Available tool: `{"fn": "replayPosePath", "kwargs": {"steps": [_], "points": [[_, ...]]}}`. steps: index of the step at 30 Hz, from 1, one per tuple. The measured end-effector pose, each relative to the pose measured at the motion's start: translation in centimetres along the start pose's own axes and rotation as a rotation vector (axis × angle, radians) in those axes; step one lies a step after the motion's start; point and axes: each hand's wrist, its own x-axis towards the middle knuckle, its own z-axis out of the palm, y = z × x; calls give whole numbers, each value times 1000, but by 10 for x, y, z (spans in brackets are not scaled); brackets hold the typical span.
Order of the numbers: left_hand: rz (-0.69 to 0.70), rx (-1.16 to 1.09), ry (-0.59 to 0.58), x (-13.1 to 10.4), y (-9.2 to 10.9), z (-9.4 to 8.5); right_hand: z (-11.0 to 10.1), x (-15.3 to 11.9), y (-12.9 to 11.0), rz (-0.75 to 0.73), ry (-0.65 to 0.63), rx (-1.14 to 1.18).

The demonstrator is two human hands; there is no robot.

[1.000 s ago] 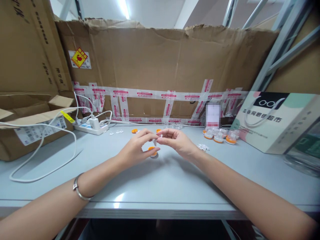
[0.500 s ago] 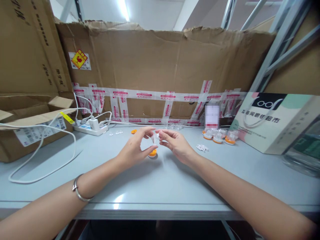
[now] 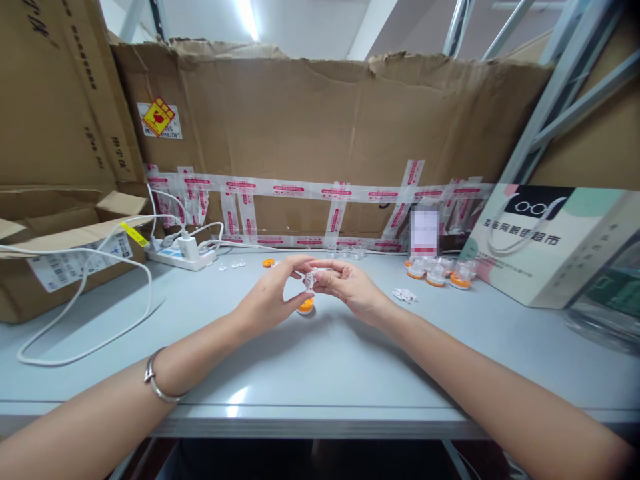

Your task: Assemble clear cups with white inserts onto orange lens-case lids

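Note:
Between my two hands, just above the table, is a small clear-and-white plastic part (image 3: pixel 311 280). My left hand (image 3: pixel 274 291) is curled around its left side, thumb below and fingers above. From the right, my right hand (image 3: pixel 350 287) pinches the same part with thumb and forefinger. Its exact kind is too small to make out, and fingers hide some of it. Directly below, an orange-and-white round piece (image 3: pixel 305 307) sits on the table, close to my left thumb.
Clear domed pieces with orange bases (image 3: pixel 435 275) cluster at the right, near a pile of small white parts (image 3: pixel 405 295). Another orange disc (image 3: pixel 269 263) lies further back. A power strip (image 3: pixel 183 257) and white cables are at the left; a paper bag (image 3: pixel 530 253) stands right.
My right thumb and fingers have closed in toward my left hand. The small part has turned and now shows more white between the fingers.

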Motion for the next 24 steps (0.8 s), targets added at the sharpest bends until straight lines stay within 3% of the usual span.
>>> {"fn": "replayPosePath", "kwargs": {"steps": [8, 17, 24], "points": [[8, 28, 21, 0, 1, 1, 1, 0, -1, 21, 5, 63], [112, 233, 67, -3, 4, 1, 2, 0, 1, -14, 14, 41], [152, 259, 103, -2, 4, 1, 2, 2, 3, -41, 51, 46]]}}
